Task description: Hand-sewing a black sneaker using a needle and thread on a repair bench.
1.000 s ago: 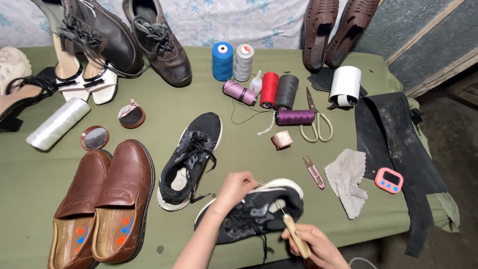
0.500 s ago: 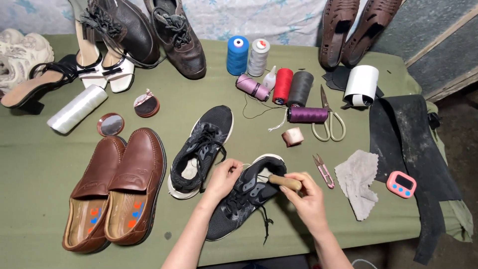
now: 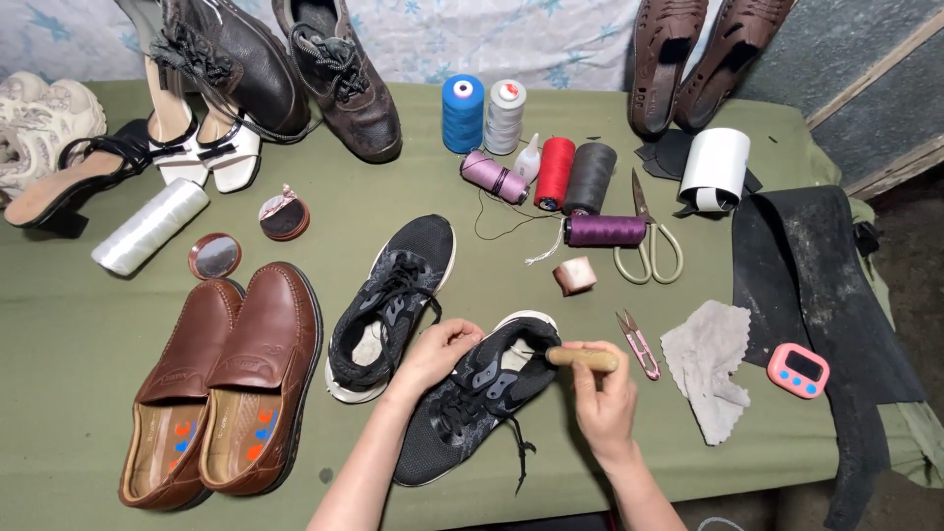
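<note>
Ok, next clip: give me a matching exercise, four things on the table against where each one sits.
Things:
1. black sneaker
2. wooden-handled tool
3. brown loafers
4. pink timer

Places:
A. near the right edge, beside the black sheet
B. gripped in the right hand
C. under the left hand, near the front edge
D. side by side at front left of the green table

Pairs: 1-C, 2-B, 3-D, 4-A
</note>
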